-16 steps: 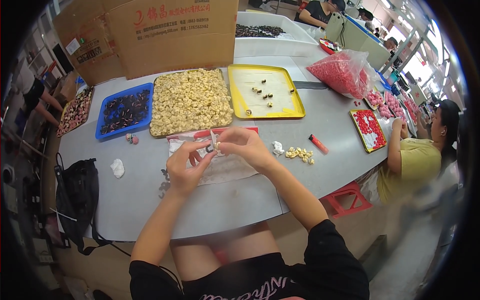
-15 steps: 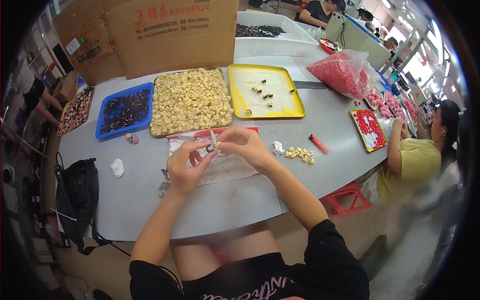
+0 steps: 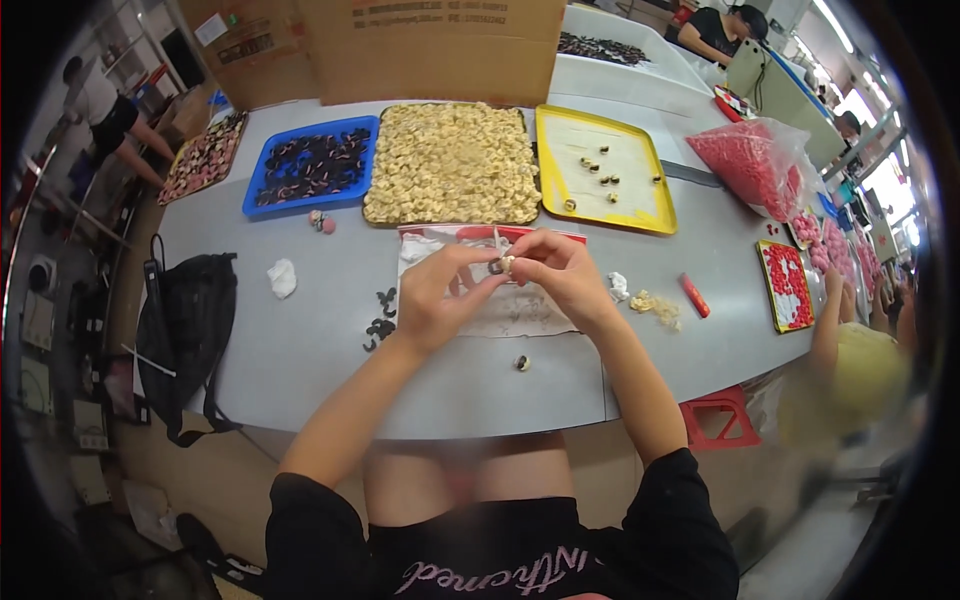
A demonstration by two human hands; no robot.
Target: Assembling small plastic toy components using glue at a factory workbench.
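Over a pale sheet (image 3: 530, 312) at the middle of the table, my two hands meet at the fingertips. My left hand (image 3: 440, 300) is closed in a pinch on a small dark curved piece (image 3: 494, 267). Against it, my right hand (image 3: 568, 280) pinches a small cream-coloured piece (image 3: 508, 265); the fingers partly hide both. A small dark-and-cream piece (image 3: 522, 363) lies on the table nearer to me. Left of my left hand lie several loose black curved pieces (image 3: 380, 328). Several loose cream pieces (image 3: 655, 308) lie right of my right hand.
Beyond my hands are a tray heaped with cream pieces (image 3: 450, 165), a blue tray (image 3: 262, 207) of dark pieces and a yellow tray (image 3: 655, 215) with several two-coloured ones. A black bag (image 3: 190, 335), crumpled tissue (image 3: 283, 278) and red stick-like object (image 3: 695, 296) lie around. A co-worker sits right.
The view has shifted, so the table appears further right and higher. The dark and cream pieces are closer together in my fingers. A dark-and-cream piece now shows clearly on the table before me.
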